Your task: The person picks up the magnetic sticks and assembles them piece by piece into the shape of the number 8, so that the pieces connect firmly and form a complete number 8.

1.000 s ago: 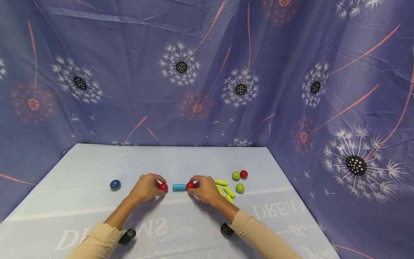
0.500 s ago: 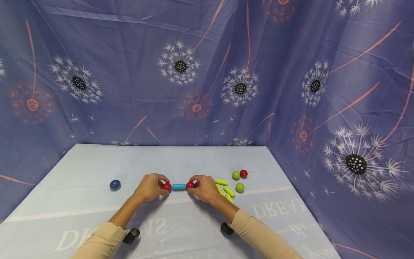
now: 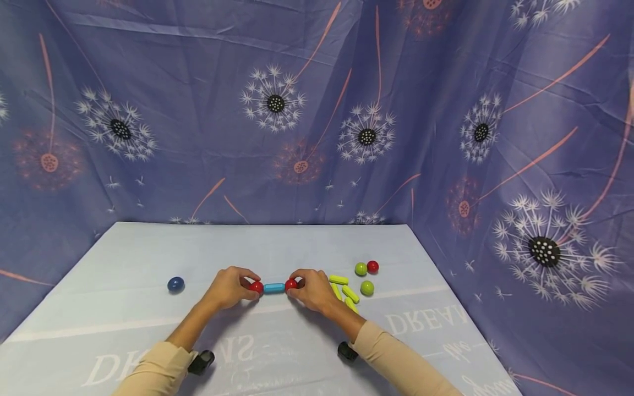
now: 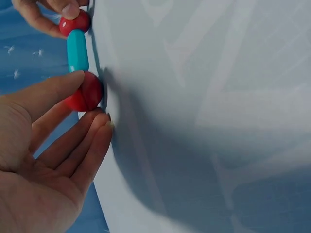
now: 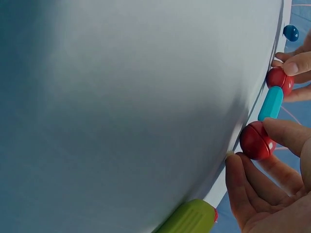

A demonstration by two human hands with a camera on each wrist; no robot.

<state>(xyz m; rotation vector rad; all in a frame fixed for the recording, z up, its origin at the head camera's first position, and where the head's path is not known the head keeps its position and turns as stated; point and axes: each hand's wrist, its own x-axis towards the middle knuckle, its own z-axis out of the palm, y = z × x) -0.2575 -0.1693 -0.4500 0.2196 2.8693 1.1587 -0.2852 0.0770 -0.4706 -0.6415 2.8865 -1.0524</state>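
Nr middle of tabletop [image 3: 277,245], pinching L red ball [image 3: 256,286] thumb-to-finger w/ L hand [image 3: 228,288], otherwise loosely spread; same on R red ball [image 3: 290,284] w/ R hand [image 3: 314,289]. Holding both against opp. ends of lt-blue rod [image 3: 274,287], in line btwn them. Prob. mid-joining, ball to each rod end; can't tell if fully seated. Next, likely calls for pushing inward evenly from both sides, w/o nudging yellow-green rods [image 3: 350,293] nr R hand.
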